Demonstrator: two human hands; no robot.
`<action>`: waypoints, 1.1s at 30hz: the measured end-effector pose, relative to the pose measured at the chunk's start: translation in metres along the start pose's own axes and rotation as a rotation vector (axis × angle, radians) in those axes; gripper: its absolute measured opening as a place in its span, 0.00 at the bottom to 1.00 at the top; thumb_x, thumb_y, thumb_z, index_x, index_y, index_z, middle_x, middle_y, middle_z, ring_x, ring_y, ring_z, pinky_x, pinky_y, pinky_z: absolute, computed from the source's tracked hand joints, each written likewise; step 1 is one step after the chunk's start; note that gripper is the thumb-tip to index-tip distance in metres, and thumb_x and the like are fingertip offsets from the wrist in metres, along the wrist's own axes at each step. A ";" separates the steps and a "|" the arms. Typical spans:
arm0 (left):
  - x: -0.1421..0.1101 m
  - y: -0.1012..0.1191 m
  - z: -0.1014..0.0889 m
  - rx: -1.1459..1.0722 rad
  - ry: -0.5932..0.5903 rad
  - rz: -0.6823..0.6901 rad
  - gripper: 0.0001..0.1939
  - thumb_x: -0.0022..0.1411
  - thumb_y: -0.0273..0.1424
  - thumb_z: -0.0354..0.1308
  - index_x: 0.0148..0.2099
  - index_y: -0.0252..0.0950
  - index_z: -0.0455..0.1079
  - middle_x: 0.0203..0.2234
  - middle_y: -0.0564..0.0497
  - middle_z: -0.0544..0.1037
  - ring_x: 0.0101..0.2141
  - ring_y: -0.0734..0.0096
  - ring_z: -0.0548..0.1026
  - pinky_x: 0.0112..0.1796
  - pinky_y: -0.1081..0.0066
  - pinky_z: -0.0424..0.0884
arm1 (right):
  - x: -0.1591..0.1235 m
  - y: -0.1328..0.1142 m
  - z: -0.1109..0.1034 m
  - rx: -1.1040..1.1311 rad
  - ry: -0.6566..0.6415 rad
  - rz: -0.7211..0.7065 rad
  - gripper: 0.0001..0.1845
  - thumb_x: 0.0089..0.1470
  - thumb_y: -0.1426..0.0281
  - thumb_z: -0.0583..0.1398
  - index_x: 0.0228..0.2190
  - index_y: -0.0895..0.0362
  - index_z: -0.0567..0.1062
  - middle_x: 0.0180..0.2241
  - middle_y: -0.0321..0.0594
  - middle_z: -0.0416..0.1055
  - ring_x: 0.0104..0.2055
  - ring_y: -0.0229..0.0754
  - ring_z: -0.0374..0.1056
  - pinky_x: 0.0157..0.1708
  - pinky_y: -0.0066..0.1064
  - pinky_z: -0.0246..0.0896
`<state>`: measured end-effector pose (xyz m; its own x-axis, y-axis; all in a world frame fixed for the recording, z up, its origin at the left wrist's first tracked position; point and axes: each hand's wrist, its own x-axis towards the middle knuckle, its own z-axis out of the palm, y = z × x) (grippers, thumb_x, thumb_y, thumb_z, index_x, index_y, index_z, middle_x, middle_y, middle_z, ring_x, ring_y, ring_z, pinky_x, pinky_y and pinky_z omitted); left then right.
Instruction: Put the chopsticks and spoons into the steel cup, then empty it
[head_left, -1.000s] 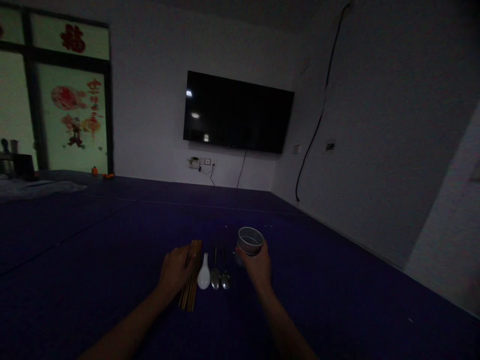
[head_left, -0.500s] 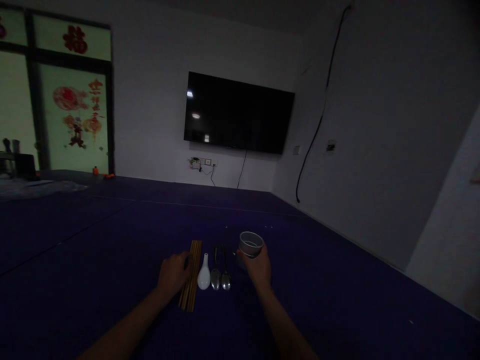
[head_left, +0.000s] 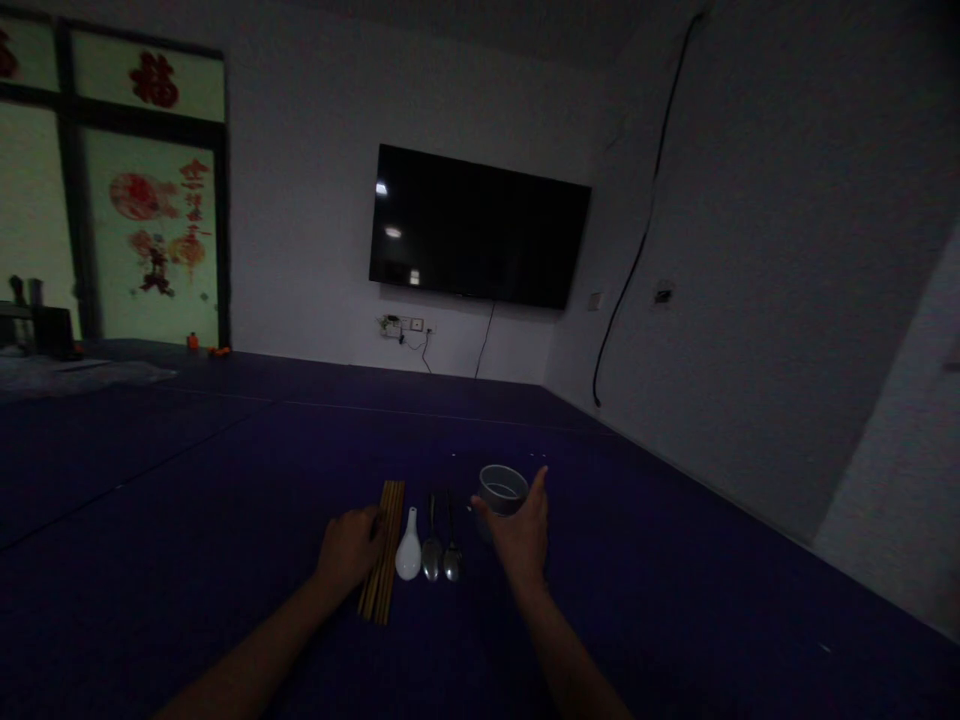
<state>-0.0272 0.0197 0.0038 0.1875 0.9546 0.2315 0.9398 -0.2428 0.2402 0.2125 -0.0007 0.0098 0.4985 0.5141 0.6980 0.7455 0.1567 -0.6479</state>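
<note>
A bundle of several wooden chopsticks (head_left: 388, 560) lies lengthwise on the purple surface. My left hand (head_left: 349, 548) is at its left side, fingers curled against the chopsticks and partly covering their edge. To the right of them lie a white ceramic spoon (head_left: 409, 556) and two metal spoons (head_left: 430, 558), bowls toward me. A round grey cup (head_left: 503, 488) stands upright farther right. My right hand (head_left: 525, 540) is just in front of it, thumb and fingers spread apart around its near side; whether the skin still touches the cup is hard to see.
The broad purple surface (head_left: 322, 450) stretches to the wall, where a television (head_left: 480, 228) hangs. Plastic sheeting (head_left: 90, 376) and small orange items (head_left: 193, 341) lie at the far left. A black cable (head_left: 622, 295) hangs down the right wall.
My right hand has loosened from the cup: its fingers have straightened and lifted away from the rim. The cup, spoons, chopsticks and my left hand have stayed in place.
</note>
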 end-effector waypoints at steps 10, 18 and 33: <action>0.000 0.004 -0.003 0.024 -0.007 0.004 0.14 0.62 0.30 0.45 0.44 0.38 0.70 0.40 0.46 0.78 0.41 0.63 0.75 0.38 0.68 0.64 | -0.028 -0.053 -0.011 0.078 -0.248 -0.628 0.14 0.59 0.69 0.53 0.44 0.53 0.74 0.42 0.42 0.74 0.47 0.43 0.68 0.49 0.38 0.61; -0.001 0.004 -0.004 0.025 -0.012 -0.015 0.14 0.63 0.32 0.46 0.47 0.39 0.68 0.41 0.45 0.77 0.44 0.64 0.74 0.42 0.69 0.64 | -0.043 -0.054 -0.001 0.070 -0.625 -0.554 0.12 0.57 0.73 0.53 0.37 0.54 0.77 0.39 0.41 0.75 0.43 0.41 0.69 0.45 0.33 0.61; -0.004 0.008 -0.011 0.150 0.075 -0.090 0.14 0.62 0.30 0.44 0.46 0.33 0.66 0.38 0.41 0.77 0.42 0.57 0.75 0.42 0.61 0.64 | -0.043 -0.051 0.000 0.094 -0.692 -0.440 0.12 0.56 0.71 0.54 0.37 0.53 0.78 0.40 0.42 0.75 0.44 0.43 0.69 0.45 0.34 0.62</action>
<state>-0.0241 0.0116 0.0153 0.0838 0.9545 0.2863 0.9850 -0.1228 0.1213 0.1531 -0.0310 0.0127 -0.2391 0.7875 0.5680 0.7534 0.5195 -0.4031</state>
